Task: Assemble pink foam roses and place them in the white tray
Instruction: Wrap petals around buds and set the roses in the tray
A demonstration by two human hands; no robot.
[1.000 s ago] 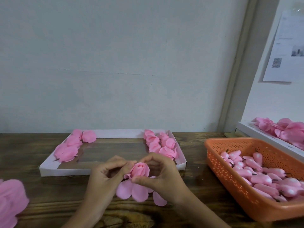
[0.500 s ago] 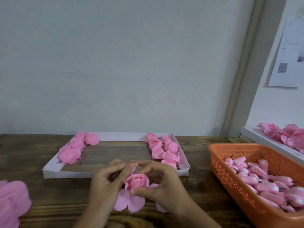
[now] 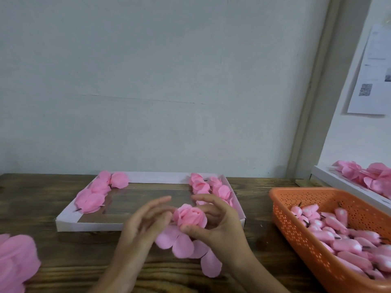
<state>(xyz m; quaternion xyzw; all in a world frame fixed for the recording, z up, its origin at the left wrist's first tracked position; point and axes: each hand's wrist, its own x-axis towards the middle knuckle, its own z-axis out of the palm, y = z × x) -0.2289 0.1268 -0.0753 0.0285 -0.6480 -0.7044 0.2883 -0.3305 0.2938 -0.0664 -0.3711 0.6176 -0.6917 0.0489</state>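
Nothing legible. A paper sheet (image 3: 370,75) hangs on the right wall and carries a few lines of small print, all too blurred to read. On the sheet's lower left is a dark speckled square (image 3: 365,90) that looks like a QR code, too soft to make out. No brands, numbers or signs can be read.

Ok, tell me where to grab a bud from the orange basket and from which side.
Pinch the plump foam body of a top-lying bud, coming from above: walls of the orange basket block the sides, and the thin dark stems probably offer little hold.
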